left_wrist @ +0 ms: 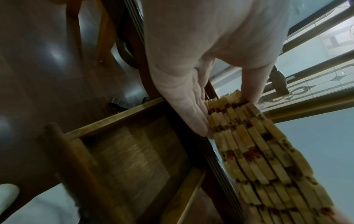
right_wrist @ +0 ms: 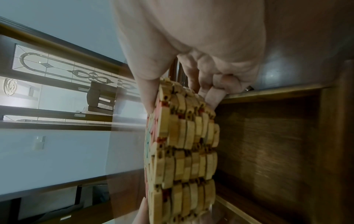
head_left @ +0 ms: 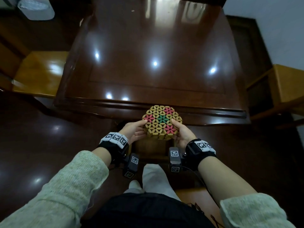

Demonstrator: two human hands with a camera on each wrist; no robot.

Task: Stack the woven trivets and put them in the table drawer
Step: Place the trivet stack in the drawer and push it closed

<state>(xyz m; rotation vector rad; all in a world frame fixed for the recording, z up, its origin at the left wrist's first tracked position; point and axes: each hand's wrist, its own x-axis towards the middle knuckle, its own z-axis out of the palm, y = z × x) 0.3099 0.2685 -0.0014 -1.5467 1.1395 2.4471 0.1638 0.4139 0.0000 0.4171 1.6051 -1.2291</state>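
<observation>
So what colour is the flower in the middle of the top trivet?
Green, on the top trivet, clearest in the head view.

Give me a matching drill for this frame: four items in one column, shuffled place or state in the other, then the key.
1. trivet stack
2. drawer
3. left hand
4. wooden chair

A. pulled open, nothing visible inside
B. thumb on a pink flower
C. left of the table
D. held from both sides above the drawer

Pairs: 1-D, 2-A, 3-B, 4-C
</observation>
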